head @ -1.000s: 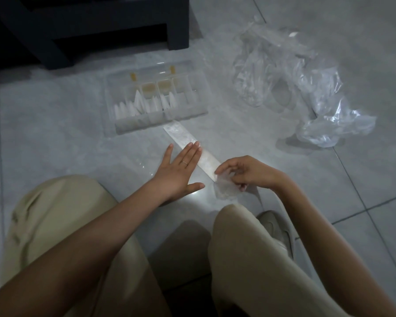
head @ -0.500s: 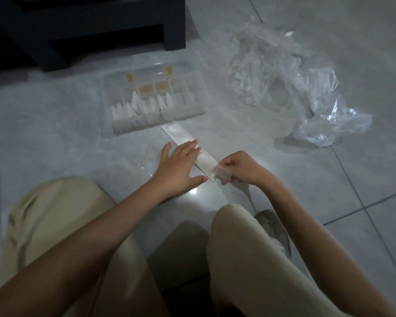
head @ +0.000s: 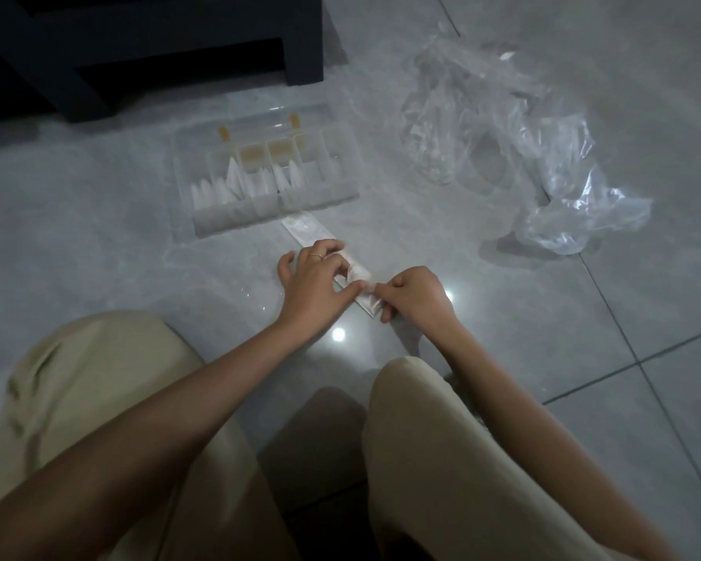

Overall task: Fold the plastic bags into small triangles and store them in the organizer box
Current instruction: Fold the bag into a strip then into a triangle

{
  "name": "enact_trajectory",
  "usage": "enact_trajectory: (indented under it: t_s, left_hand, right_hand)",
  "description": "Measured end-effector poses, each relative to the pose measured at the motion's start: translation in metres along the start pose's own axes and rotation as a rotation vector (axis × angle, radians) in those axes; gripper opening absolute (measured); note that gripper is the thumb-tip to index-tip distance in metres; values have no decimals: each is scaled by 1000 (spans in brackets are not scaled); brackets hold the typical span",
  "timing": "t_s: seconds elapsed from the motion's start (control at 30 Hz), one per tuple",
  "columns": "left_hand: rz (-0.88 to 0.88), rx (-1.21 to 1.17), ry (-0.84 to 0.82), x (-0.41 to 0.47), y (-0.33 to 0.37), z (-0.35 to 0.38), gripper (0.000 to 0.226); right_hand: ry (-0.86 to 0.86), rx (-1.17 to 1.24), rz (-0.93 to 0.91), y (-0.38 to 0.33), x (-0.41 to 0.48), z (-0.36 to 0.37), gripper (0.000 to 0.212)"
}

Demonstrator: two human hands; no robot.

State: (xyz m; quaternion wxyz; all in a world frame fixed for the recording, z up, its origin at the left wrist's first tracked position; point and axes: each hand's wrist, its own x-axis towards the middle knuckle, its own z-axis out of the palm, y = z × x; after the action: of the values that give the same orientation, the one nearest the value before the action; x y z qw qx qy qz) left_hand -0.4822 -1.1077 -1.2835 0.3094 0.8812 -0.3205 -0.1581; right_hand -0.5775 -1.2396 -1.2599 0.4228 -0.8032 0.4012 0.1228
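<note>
A clear plastic bag folded into a long narrow strip (head: 306, 230) lies on the grey floor tiles, running from the organizer box toward my knees. My left hand (head: 314, 283) rests on the strip's middle with its fingers curled, thumb and fingertips pinching the plastic. My right hand (head: 411, 291) pinches the near end, where a folded corner (head: 367, 303) shows. The clear organizer box (head: 343, 200) sits open just beyond the strip, with several white folded triangles (head: 235, 184) standing in its compartments.
A heap of crumpled clear plastic bags (head: 514, 143) lies on the floor at the right. Dark furniture (head: 304, 42) stands at the top left behind the box. My knees in beige trousers fill the bottom of the view.
My left hand went from lying flat on the strip to curling and pinching it. My right hand brought the strip's near end up and over into a fold, closer to the left hand.
</note>
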Motion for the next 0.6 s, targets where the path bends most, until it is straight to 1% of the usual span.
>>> enact_trajectory:
  t_s: [0.07,0.17,0.2,0.27,0.33,0.4,0.5,0.53,0.6]
  left_hand:
    - [-4,-14,34,1,2,3,13]
    - [-27,-41,75,4,4,4,13]
    - [-39,-70,79,4,5,3,18]
    - [-75,-125,63,5,7,2,33]
    - [-80,-116,49,5,8,1,41]
    - [-60,-75,45,5,6,2,35]
    - [-22,-31,72,5,1,4,12]
    - [-14,-24,80,5,0,4,9]
    - [-5,-24,86,4,0,4,8]
  right_hand:
    - [25,-2,4,0,-1,2,48]
    - [74,3,1,1,-5,5,50]
    - [91,-10,3,1,-6,5,51]
    - [113,-54,5,-2,-8,6,52]
    - [121,-84,10,-6,-8,5,52]
    - [123,-86,19,-8,-8,5,51]
    - [117,-92,-9,-8,-9,7,51]
    - [98,-77,-32,-6,-9,6,51]
    - [30,29,-82,-1,-11,1,51]
